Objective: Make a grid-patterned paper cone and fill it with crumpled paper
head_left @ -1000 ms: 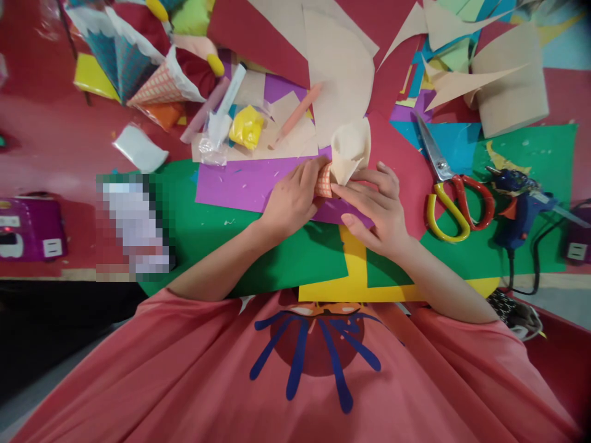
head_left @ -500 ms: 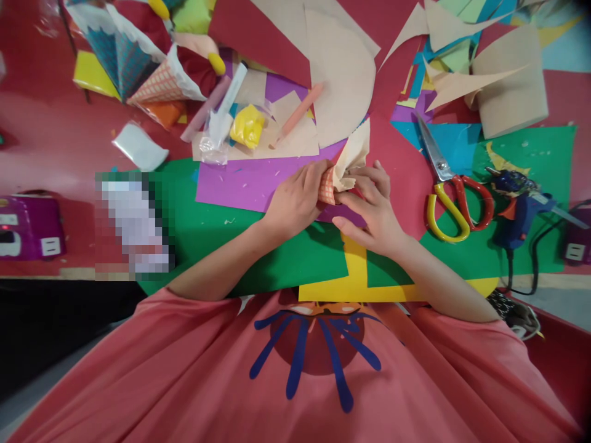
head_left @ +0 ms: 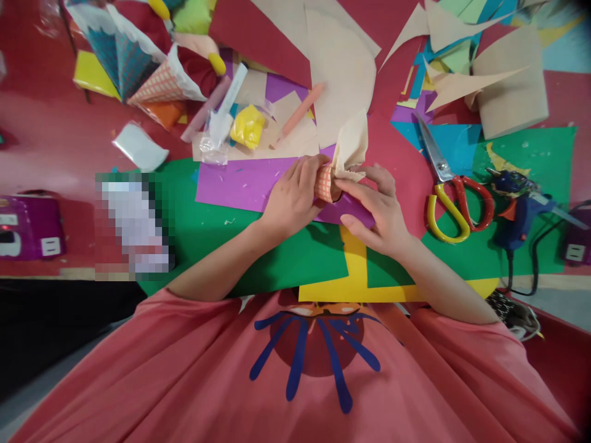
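Observation:
Between my hands is a small paper cone [head_left: 324,184] with an orange grid pattern, its opening turned toward the right. My left hand [head_left: 295,192] is closed around it from the left. A cream strip of paper [head_left: 351,144] with a ragged lower edge stands up from the cone's rim. My right hand [head_left: 381,212] reaches in from the right, index fingertip at the rim, thumb apart and fingers stretched out. The other fingertips are partly behind the cream strip. Below lie purple paper [head_left: 244,184] and green paper [head_left: 277,258].
Scissors [head_left: 446,178] with red and yellow handles lie to the right, beside a blue glue gun [head_left: 519,215]. Grid-patterned cones [head_left: 159,83], a yellow clay packet [head_left: 248,126] and a white packet [head_left: 141,146] are at the left. Beige paper cutouts [head_left: 344,74] lie at the back.
The cone has turned slightly, and more of its opening shows. The cream strip has shifted more upright, and my right thumb has moved a little to the right, away from the cone.

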`<state>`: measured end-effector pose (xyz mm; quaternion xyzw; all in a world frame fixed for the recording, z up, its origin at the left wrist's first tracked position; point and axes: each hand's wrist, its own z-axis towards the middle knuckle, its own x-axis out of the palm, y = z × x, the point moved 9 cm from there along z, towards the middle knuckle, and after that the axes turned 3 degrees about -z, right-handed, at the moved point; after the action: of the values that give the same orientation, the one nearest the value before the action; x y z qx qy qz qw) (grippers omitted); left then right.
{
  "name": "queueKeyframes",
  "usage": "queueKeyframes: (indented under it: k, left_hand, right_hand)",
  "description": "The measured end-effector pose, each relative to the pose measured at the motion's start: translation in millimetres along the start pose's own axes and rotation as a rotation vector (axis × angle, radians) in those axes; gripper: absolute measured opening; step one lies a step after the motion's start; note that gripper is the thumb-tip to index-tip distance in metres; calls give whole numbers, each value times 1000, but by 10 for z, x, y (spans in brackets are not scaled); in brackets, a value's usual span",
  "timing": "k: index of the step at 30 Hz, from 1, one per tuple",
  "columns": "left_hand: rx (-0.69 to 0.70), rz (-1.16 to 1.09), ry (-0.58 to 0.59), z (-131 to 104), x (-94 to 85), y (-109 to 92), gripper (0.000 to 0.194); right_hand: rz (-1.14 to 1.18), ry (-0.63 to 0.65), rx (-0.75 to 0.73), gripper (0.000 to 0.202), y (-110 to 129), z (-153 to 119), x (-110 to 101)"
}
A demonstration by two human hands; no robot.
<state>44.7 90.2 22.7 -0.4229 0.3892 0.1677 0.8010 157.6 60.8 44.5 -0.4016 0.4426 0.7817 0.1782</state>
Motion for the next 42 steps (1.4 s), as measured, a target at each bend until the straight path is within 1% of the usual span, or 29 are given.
queueKeyframes:
  k: [4, 7, 9, 11, 13, 15, 20, 23, 25, 27, 30, 32, 36, 39, 42]
  left_hand:
    - [32, -1, -68, -8, -48, -55, 45]
    - [30, -9, -89, -11, -62, -58, 37]
    - [29, -25, -80, -8, -55, -48, 35]
    - [25, -29, -47, -5, -26, -31, 36]
    - [8, -21, -10, -5, 8, -5, 36]
    - [-14, -7, -1, -7, 18, 18, 34]
    - [-69, -8, 15, -20, 30, 62, 35]
    - [-70, -31, 13, -21, 20, 54, 36]
    - [-72, -18, -2, -18, 3, 50, 35]
    - [-70, 1, -17, -14, -9, 49, 34]
    - [-40, 1, -41, -11, -21, 37, 34]
    - [-14, -9, -40, -14, -16, 24, 33]
    - [69, 5, -24, -32, 4, -59, 33]
    - [70, 15, 11, -42, 36, -76, 33]
    - [92, -33, 35, -37, 45, -88, 34]
  right_hand:
    - [46, -59, -28, 36, 60, -5, -70]
    - [243, -44, -19, 34, 60, 11, -59]
    - [427, 2, 56, 35, -6, 13, 4]
    - [600, 39, 152, 36, -86, 0, 79]
    - [739, 47, 224, 37, -141, -17, 126]
    - [836, 50, 280, 38, -174, -30, 156]
    - [960, 98, 394, 44, -242, -64, 260]
    - [1005, 43, 430, 42, -343, -73, 293]
    - [1068, -5, 448, 37, -402, -64, 306]
    - [1151, -24, 505, 32, -442, -55, 335]
    - [1247, 28, 637, 24, -442, -58, 404]
    - [1275, 62, 684, 19, -412, -58, 416]
    - [1335, 141, 670, 19, -332, -57, 439]
    - [1401, 228, 627, 22, -272, -63, 480]
    - [1426, 258, 581, 20, -256, -55, 461]
